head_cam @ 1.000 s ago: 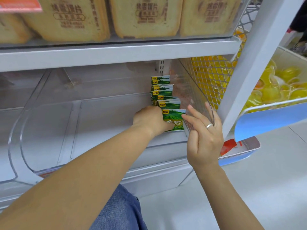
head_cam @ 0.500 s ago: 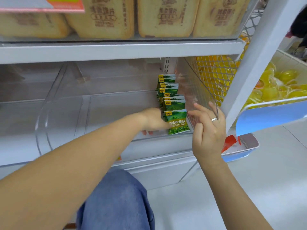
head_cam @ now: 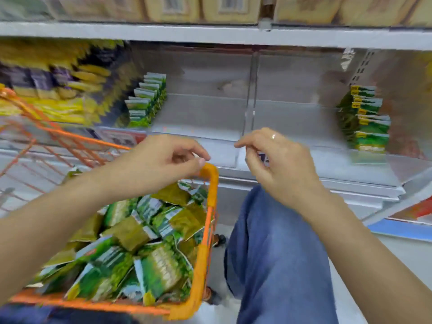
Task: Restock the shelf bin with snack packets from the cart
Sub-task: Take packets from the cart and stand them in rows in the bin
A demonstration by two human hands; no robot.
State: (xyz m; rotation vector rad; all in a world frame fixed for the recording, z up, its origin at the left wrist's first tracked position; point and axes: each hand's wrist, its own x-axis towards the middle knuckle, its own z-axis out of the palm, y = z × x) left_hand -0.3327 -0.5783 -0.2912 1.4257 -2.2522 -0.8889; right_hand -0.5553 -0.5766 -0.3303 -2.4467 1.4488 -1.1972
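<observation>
Snack packets (head_cam: 131, 249): loose green heap filling the orange cart (head_cam: 205, 232), drawn against the shelf front for short reaches; two stocked rows stand on edge in the clear shelf bin (head_cam: 247, 108), one at its right wall (head_cam: 367, 122), one left (head_cam: 146, 104), faces forward for display. Left hand (head_cam: 161, 160) and right hand (head_cam: 278, 160): grip loosely curled, holding nothing, poised above cart rim and bin front edge

Green snack packets (head_cam: 131, 253) heaped in orange cart (head_cam: 211, 195); upright row (head_cam: 367, 120) in clear shelf bin (head_cam: 292, 127).
</observation>
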